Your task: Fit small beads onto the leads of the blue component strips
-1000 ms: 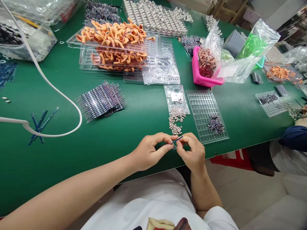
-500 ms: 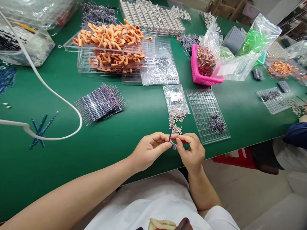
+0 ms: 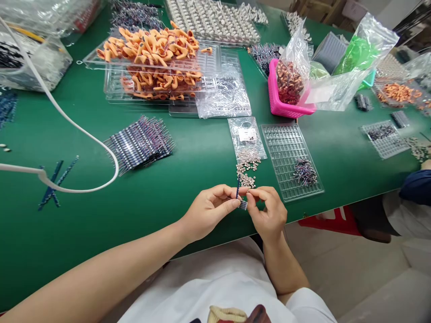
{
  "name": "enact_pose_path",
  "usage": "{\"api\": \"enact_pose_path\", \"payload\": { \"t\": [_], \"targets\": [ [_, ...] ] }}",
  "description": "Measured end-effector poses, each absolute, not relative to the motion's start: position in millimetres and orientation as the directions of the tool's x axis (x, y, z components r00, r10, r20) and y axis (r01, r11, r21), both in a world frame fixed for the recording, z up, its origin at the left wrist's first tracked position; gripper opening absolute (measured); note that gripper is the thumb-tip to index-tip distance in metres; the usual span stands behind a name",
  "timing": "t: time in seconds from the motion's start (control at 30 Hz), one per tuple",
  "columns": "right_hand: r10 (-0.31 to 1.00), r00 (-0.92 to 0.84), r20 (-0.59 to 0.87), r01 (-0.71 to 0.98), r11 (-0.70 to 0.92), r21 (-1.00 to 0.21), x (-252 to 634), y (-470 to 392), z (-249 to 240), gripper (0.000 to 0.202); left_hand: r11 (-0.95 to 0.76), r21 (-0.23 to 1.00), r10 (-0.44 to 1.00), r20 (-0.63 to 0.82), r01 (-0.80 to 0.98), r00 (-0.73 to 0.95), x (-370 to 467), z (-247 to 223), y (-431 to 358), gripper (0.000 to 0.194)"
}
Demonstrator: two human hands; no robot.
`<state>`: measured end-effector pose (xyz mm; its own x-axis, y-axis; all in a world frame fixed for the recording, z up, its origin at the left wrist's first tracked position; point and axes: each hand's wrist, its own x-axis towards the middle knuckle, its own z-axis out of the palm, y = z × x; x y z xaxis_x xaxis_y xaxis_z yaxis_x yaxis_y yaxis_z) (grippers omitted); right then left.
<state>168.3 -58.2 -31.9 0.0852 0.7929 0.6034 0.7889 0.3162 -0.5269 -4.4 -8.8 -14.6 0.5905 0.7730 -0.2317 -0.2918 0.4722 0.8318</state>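
My left hand (image 3: 211, 210) pinches a narrow dark-blue strip (image 3: 238, 187) that stands up from between thumb and fingers. A small block of thin wired parts (image 3: 243, 205) sticks out past the thumb tip. Close against it, my right hand (image 3: 268, 210) has thumb and forefinger pressed together at the strip's edge; whatever is in that pinch is too small to make out. Just beyond the fingers lies a scatter of tiny pale round pieces (image 3: 247, 169), spilling from a clear labelled bag (image 3: 248, 137).
Right of the hands lies a clear ribbed tray (image 3: 281, 148) with a heap of wired parts (image 3: 305, 172). A wired-part bundle (image 3: 139, 143), orange pieces (image 3: 158, 47) on stacked trays, a pink basket (image 3: 288, 109) and a white cable (image 3: 84, 128) surround the work spot. Another person's sleeve (image 3: 417, 188) is at right.
The view has shifted slightly. Both hands keep nearly the same pose, with the strip and block still held between them.
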Motion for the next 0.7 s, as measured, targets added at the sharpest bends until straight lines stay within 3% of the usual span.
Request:
{"api": "enact_pose_path", "payload": {
  "t": [0.3,0.7],
  "targets": [
    [0.779,0.053,0.625,0.823,0.320,-0.469,168.7,-58.6,-33.3,0.018,0.365,0.908,0.805,-0.195,-0.208,0.561,-5.8,-16.5,-11.8,0.021],
    [0.778,0.037,0.627,0.841,0.315,-0.440,168.8,-58.9,-33.8,0.017,0.440,0.868,0.786,-0.249,-0.231,0.565,-4.4,-12.0,-8.5,0.027]
  ]
}}
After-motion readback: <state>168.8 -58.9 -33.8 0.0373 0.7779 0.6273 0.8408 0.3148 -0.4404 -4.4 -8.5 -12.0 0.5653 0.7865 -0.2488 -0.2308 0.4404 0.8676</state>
